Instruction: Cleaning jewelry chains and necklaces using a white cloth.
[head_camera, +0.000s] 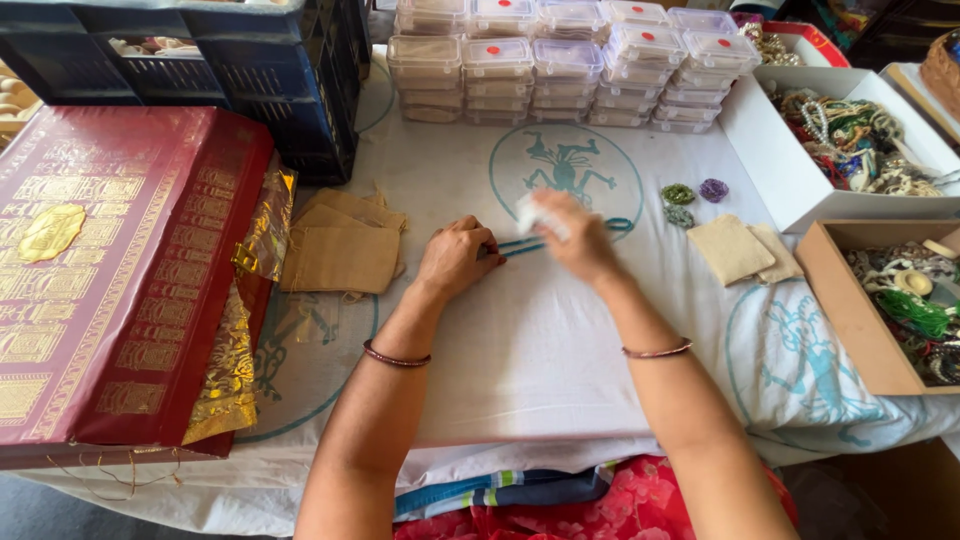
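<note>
a person seated at a work table covered with a white printed cloth (540, 350) handles a teal bead strand (570, 235) that lies stretched across the cloth, just below the teal figure emblem printed at its centre; the left hand (458, 258), fingers curled together, pins the strand's near end against the cloth, while the right hand (575, 235), blurred in motion, is closed around a small white piece (530, 215) just above the strand, though whether it also grips the strand cannot be told

each wrist carries a thin dark bangle

left of the strand lies a small pile of tan burlap pouches (342, 250), and beyond them a large maroon and gold box (110, 280) with gold foil (235, 350) spilling from its edge; a dark blue plastic crate (270, 70) stands behind that box

above the strand, at the far edge of the cloth, sit stacks of clear lidded plastic containers (570, 65) with red dots

right of the strand rest three small coiled bead bundles (690, 197), green and purple, and two more burlap pouches (735, 250); further right, a white open box (790, 170) and a brown cardboard box (845, 310) both hold tangled beaded jewellery
</note>
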